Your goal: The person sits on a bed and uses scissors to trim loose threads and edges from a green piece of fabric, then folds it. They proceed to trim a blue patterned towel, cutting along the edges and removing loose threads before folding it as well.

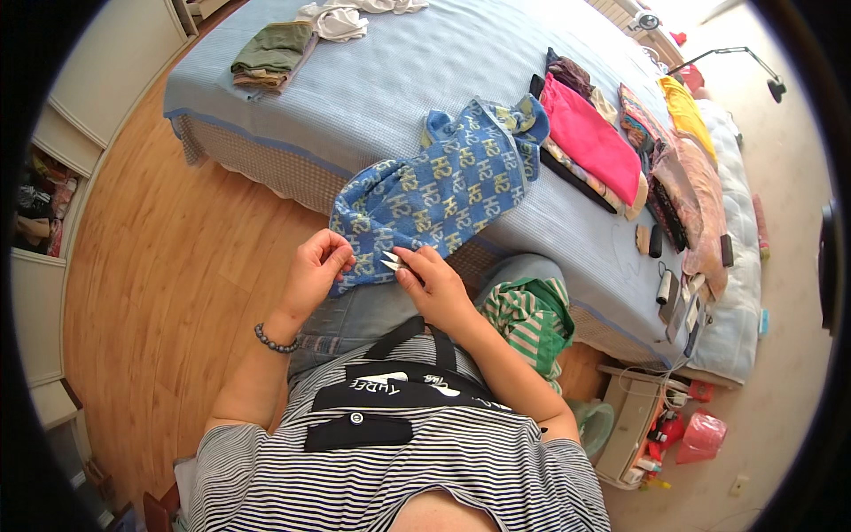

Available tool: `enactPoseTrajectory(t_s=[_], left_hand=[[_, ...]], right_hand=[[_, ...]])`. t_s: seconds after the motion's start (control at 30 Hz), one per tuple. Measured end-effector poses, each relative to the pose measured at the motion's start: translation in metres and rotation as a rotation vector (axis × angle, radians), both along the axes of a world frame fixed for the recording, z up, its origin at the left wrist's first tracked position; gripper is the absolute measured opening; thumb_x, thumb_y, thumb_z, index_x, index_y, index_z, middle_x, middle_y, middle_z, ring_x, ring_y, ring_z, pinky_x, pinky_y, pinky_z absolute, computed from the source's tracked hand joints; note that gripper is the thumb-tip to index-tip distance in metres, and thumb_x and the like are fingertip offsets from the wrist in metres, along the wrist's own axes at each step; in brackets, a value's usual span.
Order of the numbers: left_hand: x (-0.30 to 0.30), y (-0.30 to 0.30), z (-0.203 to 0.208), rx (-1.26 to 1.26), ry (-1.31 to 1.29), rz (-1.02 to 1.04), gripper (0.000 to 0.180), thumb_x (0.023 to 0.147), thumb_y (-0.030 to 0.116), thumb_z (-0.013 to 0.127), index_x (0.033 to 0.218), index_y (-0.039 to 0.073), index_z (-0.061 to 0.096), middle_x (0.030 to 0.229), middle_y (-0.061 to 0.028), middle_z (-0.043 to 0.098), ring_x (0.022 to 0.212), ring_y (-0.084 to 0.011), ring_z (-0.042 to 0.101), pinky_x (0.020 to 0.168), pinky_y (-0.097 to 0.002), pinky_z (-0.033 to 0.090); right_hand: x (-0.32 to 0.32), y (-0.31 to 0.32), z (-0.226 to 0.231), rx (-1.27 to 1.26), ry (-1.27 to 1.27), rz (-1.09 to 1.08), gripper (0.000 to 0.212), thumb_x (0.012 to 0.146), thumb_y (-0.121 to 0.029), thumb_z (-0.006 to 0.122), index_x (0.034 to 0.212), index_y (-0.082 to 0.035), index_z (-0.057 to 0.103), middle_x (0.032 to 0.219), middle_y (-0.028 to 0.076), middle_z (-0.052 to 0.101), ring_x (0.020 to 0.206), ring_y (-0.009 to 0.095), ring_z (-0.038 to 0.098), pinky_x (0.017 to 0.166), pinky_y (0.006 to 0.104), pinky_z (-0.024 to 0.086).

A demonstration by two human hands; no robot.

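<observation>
Right fingers (415,259) closed round pointed metal snips (390,261), left fingers (339,256) pinched together, hold unclear, rumpled, patterned blue cloth (448,188).

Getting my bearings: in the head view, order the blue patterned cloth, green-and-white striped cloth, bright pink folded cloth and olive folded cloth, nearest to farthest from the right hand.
1. Blue patterned cloth: just ahead of the right hand.
2. Green-and-white striped cloth: to its right.
3. Bright pink folded cloth: ahead-right, on the bed.
4. Olive folded cloth: ahead-left, across the bed.
</observation>
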State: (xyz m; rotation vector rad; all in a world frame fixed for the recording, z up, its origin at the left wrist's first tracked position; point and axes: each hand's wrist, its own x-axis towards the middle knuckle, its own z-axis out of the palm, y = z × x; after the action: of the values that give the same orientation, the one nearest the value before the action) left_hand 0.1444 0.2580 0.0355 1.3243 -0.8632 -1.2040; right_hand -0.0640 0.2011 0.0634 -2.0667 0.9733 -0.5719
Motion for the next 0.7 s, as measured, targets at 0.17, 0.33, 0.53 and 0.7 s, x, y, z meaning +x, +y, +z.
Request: enactPoseTrajectory(t_s=[0.17,0.33,0.53,0.7], left_hand=[[0.001,0.003,0.003,-0.05,0.005,0.062,0.008,0.091,0.01,0.06,0.085,0.004,0.059,0.071,0.0025,0.059,0.061,-0.0029,0.051,0.054,-0.0171,0.042],[0.002,0.004,0.012,-0.072,-0.039,0.056,0.007,0.09,0.009,0.062,0.084,0.004,0.06,0.07,0.0027,0.059,0.061,-0.0024,0.052,0.053,-0.0167,0.042],[0.002,0.006,0.017,-0.046,-0.051,0.053,0.006,0.089,0.009,0.063,0.085,0.004,0.062,0.071,0.0023,0.06,0.062,-0.0024,0.053,0.053,-0.0165,0.042],[0.004,0.005,0.016,-0.079,0.062,0.093,0.007,0.089,0.009,0.063,0.088,0.003,0.061,0.073,0.0003,0.061,0.061,-0.0039,0.054,0.052,-0.017,0.043]], right_hand=[[0.011,0.005,0.009,-0.178,0.058,0.052,0.031,0.085,-0.015,0.063,0.114,-0.005,0.059,0.086,0.012,0.055,0.074,0.028,0.058,0.063,0.0365,0.047],[0.025,0.004,0.008,-0.436,0.137,0.099,0.025,0.081,-0.016,0.066,0.104,-0.007,0.06,0.081,0.009,0.053,0.072,0.027,0.058,0.061,0.038,0.047],[0.038,0.004,0.003,-0.635,0.203,0.128,0.021,0.079,-0.018,0.064,0.097,-0.007,0.061,0.078,0.007,0.052,0.072,0.023,0.057,0.062,0.0348,0.046],[0.034,0.004,-0.003,-0.682,0.184,0.121,0.028,0.077,-0.015,0.07,0.103,-0.008,0.062,0.075,0.007,0.052,0.067,0.023,0.056,0.06,0.0337,0.045]])
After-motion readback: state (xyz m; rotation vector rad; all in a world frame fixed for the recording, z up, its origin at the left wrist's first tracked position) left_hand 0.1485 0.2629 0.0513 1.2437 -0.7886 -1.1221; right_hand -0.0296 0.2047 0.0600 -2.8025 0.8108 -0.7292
